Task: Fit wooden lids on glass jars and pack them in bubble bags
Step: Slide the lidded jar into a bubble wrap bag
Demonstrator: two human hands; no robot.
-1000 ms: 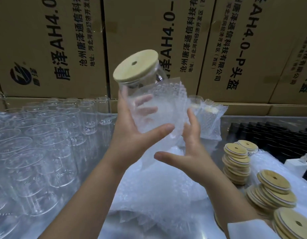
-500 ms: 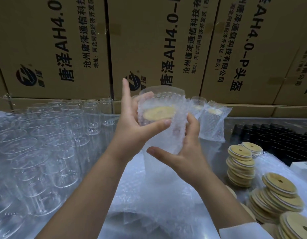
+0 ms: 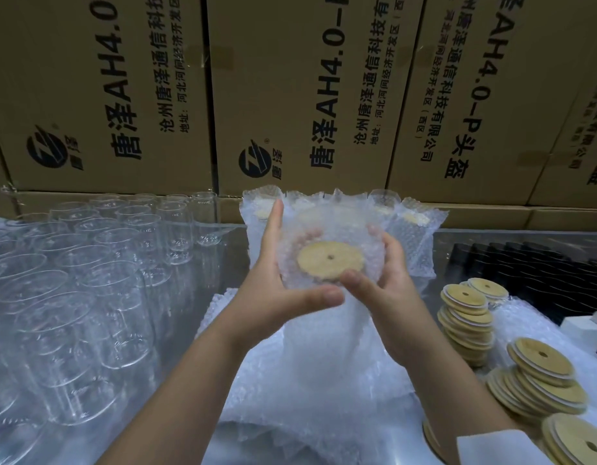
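Mid-air over the table (image 3: 485,241), the left hand (image 3: 277,290) grips the bubble bag (image 3: 327,223) from the left. Its thumb crosses the front below the wooden lid (image 3: 330,260), the forefinger points up the bag's side, and the other fingers are behind the wrap. The right hand (image 3: 387,283) grips the right side, fingers curled round the wrap and thumb tip at the lid's lower edge.

Change: a second ago the lid stuck out above the bag mouth. Now the lid sits well inside, face toward the camera, and loose bag edge stands above it. The jar (image 3: 324,337) body shows only dimly through the wrap below the hands. The whole bundle is also lower than it was.

Read: the lid is on and the jar is bagged, so this unit is basically done. What's likely left is tidying the open mouth and setting the bag down. I can't tell whether the jar has bottomed out in the bag.

Surroundings:
- Packed bags (image 3: 411,236) stand just behind, against the cartons (image 3: 290,95). That's the probable drop spot.
- Empty jars (image 3: 89,297) fill the left side, many still without lids.
- Spare bags (image 3: 324,417) are heaped under the hands.
- Lid stacks (image 3: 465,317) sit to the right.
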